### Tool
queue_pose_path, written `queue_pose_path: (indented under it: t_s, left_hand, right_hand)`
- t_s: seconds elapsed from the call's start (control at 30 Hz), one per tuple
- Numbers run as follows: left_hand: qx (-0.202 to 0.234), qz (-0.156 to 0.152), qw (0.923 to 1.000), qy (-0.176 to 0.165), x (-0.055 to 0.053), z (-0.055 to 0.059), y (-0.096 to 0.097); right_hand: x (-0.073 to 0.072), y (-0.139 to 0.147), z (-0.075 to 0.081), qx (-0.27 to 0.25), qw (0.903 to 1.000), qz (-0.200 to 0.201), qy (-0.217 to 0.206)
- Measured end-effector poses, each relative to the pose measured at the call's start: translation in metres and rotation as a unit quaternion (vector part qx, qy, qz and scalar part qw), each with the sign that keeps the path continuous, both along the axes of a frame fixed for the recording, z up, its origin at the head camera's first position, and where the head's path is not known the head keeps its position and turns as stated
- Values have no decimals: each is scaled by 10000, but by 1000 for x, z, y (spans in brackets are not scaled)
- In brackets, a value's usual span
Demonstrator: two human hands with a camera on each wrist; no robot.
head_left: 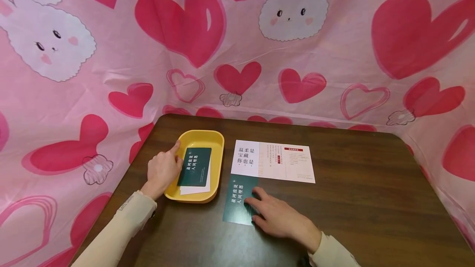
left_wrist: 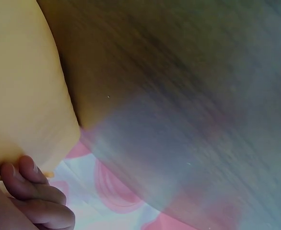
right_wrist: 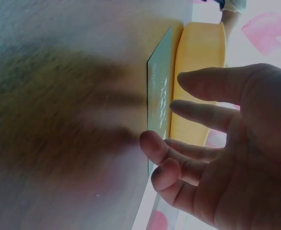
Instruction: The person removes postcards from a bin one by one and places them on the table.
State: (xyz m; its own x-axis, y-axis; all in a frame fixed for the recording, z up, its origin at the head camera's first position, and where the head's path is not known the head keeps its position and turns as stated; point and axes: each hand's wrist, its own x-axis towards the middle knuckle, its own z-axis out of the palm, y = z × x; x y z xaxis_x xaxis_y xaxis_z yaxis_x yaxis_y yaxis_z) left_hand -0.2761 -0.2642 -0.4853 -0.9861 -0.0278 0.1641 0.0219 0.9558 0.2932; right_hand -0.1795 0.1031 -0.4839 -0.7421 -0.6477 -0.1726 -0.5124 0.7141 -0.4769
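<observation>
My left hand (head_left: pixel 163 170) grips the left rim of a shallow yellow tray (head_left: pixel 202 136). In the left wrist view its curled fingers (left_wrist: pixel 40 191) show at the tray's edge. Inside the tray lies a dark green printed card (head_left: pixel 196 165) on top of white paper (head_left: pixel 200 190). My right hand (head_left: pixel 278 216), its fingers apart and loosely bent, is at the right side of a green printed card (head_left: pixel 237 213) on the table. The right wrist view has the fingertips close to that card (right_wrist: pixel 160 81), with nothing held between them.
Beyond the green card, a white panel with large characters (head_left: pixel 245 158) and a cream printed sheet (head_left: pixel 287 162) lie side by side, adjoining it. Everything rests on a dark wooden table (head_left: pixel 356 184). A pink curtain with hearts and rabbits (head_left: pixel 237 44) closes off the back and sides.
</observation>
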Motion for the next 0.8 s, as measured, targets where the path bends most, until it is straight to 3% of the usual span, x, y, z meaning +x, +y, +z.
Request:
queue_pose_path:
  t_s: [0.33, 0.57, 0.8]
  left_hand:
    - [143, -8, 9999, -9, 0, 1, -4]
    - [763, 52, 9957, -528, -3, 4, -10]
    - [827, 182, 9923, -905, -4, 0, -9]
  right_hand:
    - [-3, -4, 6, -279, 9993, 8, -229]
    - [-5, -10, 20, -605, 9978, 24, -267]
    - [-20, -30, 42, -1029, 9946, 131, -96]
